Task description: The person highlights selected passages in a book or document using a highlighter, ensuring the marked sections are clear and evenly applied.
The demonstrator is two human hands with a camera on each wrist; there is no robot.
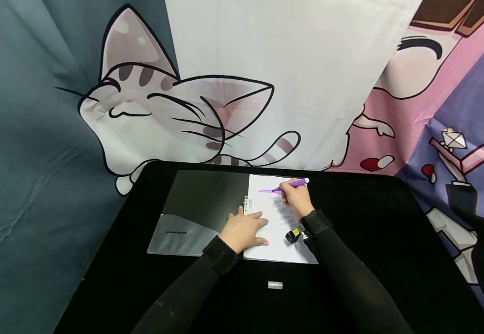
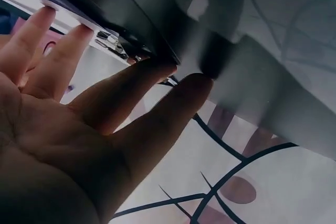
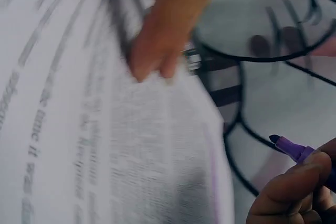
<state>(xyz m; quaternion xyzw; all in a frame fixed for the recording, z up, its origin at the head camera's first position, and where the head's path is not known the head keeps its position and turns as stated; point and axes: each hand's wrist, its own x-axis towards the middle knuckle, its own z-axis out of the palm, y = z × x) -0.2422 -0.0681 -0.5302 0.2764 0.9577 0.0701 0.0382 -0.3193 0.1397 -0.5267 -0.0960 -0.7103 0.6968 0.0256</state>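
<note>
A dark ring binder (image 1: 208,195) lies open with a sheet of printed paper (image 1: 262,250) on its right side. My right hand (image 1: 296,199) pinches a purple marker (image 1: 298,183) near the top of the sheet. Its dark tip shows uncapped in the right wrist view, beside the fingers (image 3: 294,192). A purple streak (image 1: 267,191) runs across the top lines of print. My left hand (image 1: 243,230) rests with spread fingers across the binder's spine, its thumb and some fingertips on the paper. In the left wrist view two fingertips (image 2: 202,83) reach the dark cover.
A metal clip (image 1: 246,204) sits along the spine. Near the front of the black table (image 1: 375,222) lies a small whitish cylinder (image 1: 275,285). A grey pocket (image 1: 179,236) covers the lower left of the binder. Printed cloth (image 1: 308,69) hangs behind the table.
</note>
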